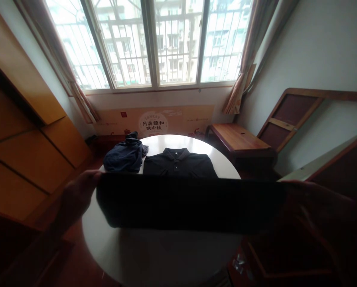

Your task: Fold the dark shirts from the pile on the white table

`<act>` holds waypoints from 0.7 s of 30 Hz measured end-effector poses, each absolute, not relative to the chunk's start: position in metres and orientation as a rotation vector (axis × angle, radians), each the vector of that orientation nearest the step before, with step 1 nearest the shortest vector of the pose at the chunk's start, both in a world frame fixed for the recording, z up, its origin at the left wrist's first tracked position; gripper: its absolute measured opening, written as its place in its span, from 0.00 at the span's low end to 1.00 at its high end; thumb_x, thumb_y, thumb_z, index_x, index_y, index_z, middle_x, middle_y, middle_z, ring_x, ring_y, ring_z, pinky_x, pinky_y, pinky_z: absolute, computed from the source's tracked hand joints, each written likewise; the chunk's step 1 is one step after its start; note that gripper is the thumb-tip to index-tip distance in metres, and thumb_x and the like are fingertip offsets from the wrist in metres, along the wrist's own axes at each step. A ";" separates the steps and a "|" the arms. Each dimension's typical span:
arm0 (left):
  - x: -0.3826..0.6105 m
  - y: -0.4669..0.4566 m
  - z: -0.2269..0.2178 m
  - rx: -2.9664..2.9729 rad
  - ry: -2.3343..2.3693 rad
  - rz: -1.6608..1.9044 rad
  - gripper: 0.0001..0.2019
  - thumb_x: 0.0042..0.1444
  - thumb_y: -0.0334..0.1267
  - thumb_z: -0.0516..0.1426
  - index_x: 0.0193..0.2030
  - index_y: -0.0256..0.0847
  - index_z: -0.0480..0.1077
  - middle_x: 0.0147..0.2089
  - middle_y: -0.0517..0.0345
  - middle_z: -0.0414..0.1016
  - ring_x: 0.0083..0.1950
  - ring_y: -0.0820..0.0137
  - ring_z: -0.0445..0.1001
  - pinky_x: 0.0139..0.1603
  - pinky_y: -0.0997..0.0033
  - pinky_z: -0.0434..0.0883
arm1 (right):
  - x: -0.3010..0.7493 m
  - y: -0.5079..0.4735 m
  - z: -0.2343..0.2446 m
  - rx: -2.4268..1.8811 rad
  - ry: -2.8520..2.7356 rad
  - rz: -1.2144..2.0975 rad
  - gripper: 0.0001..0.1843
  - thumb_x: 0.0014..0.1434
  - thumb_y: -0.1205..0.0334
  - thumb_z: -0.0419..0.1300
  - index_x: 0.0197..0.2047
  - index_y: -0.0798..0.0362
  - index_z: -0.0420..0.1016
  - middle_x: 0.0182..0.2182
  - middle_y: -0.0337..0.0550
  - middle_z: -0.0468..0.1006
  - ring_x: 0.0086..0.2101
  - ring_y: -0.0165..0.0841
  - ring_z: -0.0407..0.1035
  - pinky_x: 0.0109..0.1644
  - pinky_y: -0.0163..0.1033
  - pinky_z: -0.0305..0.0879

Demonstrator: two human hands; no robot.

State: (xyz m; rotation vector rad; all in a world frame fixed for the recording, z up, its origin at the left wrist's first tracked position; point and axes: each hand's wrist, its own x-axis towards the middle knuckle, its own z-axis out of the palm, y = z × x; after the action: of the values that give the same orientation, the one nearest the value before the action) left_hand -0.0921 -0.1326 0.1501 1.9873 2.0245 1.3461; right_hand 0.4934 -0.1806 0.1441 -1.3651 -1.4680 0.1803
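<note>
A black polo shirt [178,165] lies flat on the round white table [223,165], collar toward the window. Its lower part is lifted into a taut dark band [190,203] stretched across the view. My left hand [76,193] grips the band's left end and my right hand [310,207] grips its right end; both are dark and dim. A crumpled dark blue garment [125,155] sits at the table's far left, beside the shirt's left shoulder.
A low wooden bench [239,139] stands right of the table. Wooden cabinets [25,151] fill the left side. A wooden frame [288,117] leans on the right wall. A barred window [154,40] with curtains lies ahead.
</note>
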 end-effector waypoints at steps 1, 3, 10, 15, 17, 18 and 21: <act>-0.086 -0.102 0.150 1.964 1.956 1.351 0.20 0.61 0.55 0.54 0.45 0.41 0.75 0.39 0.65 0.80 0.41 0.67 0.77 0.42 0.72 0.74 | 0.488 -0.151 0.141 -1.378 -1.427 0.174 0.21 0.58 0.41 0.62 0.43 0.49 0.83 0.37 0.52 0.83 0.37 0.43 0.78 0.40 0.46 0.74; -0.075 -0.042 0.144 1.943 1.835 1.365 0.24 0.59 0.56 0.54 0.46 0.35 0.75 0.41 0.58 0.81 0.42 0.66 0.77 0.44 0.72 0.73 | 0.477 -0.089 0.130 -1.371 -1.339 0.251 0.24 0.53 0.41 0.66 0.41 0.54 0.83 0.37 0.52 0.83 0.37 0.41 0.77 0.41 0.42 0.73; -0.057 0.105 0.088 2.145 1.950 0.886 0.21 0.65 0.46 0.50 0.47 0.32 0.76 0.45 0.47 0.81 0.46 0.63 0.77 0.47 0.73 0.69 | 0.469 0.059 0.082 -1.384 -1.366 0.424 0.25 0.53 0.40 0.65 0.38 0.56 0.81 0.32 0.47 0.82 0.31 0.36 0.75 0.34 0.38 0.73; -0.043 0.156 0.070 2.202 2.080 0.588 0.17 0.66 0.43 0.52 0.47 0.33 0.77 0.46 0.42 0.80 0.48 0.59 0.76 0.48 0.69 0.67 | 0.477 0.119 0.054 -1.436 -1.477 0.512 0.29 0.51 0.37 0.64 0.34 0.59 0.81 0.30 0.50 0.81 0.28 0.35 0.73 0.30 0.38 0.70; -0.039 0.170 0.069 2.211 2.117 0.562 0.18 0.67 0.44 0.51 0.50 0.33 0.75 0.49 0.40 0.78 0.50 0.59 0.75 0.50 0.68 0.66 | 0.479 0.137 0.048 -1.444 -1.482 0.514 0.30 0.52 0.37 0.62 0.36 0.60 0.81 0.32 0.52 0.81 0.27 0.34 0.72 0.30 0.37 0.69; -0.037 0.176 0.069 2.213 2.137 0.550 0.19 0.67 0.45 0.50 0.51 0.33 0.75 0.50 0.40 0.77 0.51 0.58 0.74 0.51 0.68 0.65 | 0.479 0.144 0.047 -1.448 -1.483 0.508 0.31 0.53 0.36 0.61 0.37 0.61 0.80 0.33 0.53 0.81 0.28 0.34 0.72 0.30 0.37 0.69; -0.036 0.190 0.069 2.201 2.196 0.498 0.19 0.68 0.45 0.49 0.52 0.34 0.74 0.51 0.40 0.77 0.53 0.58 0.73 0.53 0.67 0.64 | 0.476 0.162 0.046 -1.461 -1.501 0.476 0.33 0.55 0.36 0.58 0.41 0.62 0.80 0.34 0.54 0.81 0.28 0.34 0.72 0.30 0.37 0.68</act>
State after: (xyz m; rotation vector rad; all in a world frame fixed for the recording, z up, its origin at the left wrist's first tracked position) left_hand -0.0356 0.1897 0.0690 2.2013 2.1964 0.4981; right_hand 0.4757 0.1617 0.0455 -1.4610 -1.5011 0.4755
